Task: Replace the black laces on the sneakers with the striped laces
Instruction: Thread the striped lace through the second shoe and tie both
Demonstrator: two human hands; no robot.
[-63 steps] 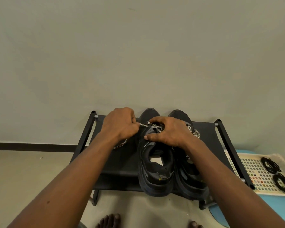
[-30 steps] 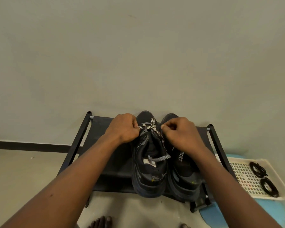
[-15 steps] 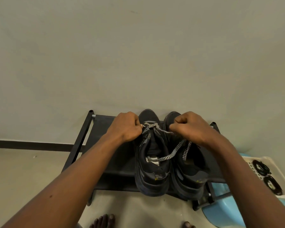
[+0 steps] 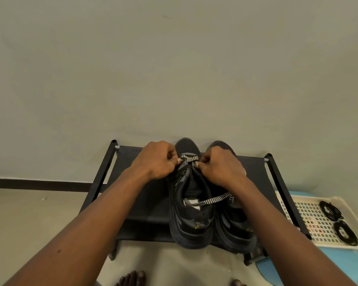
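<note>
A pair of black chunky-soled sneakers (image 4: 191, 226) stands side by side, touching, on a low black fabric-topped shoe rack (image 4: 149, 203) with a metal frame, set against a pale wall (image 4: 174, 69). The left grip (image 4: 156, 159) and the right grip (image 4: 219, 166) are both clenched. Each pinches the black-and-white striped flat lace (image 4: 189, 158) where it crosses the front eyelets of the left-hand sneaker. A loose length of that lace trails across this sneaker's opening onto its neighbour. Two coiled black laces (image 4: 332, 210) lie in a white perforated plastic tray (image 4: 310, 221) just beside the rack's right end, on a light blue surface (image 4: 322, 265).
</note>
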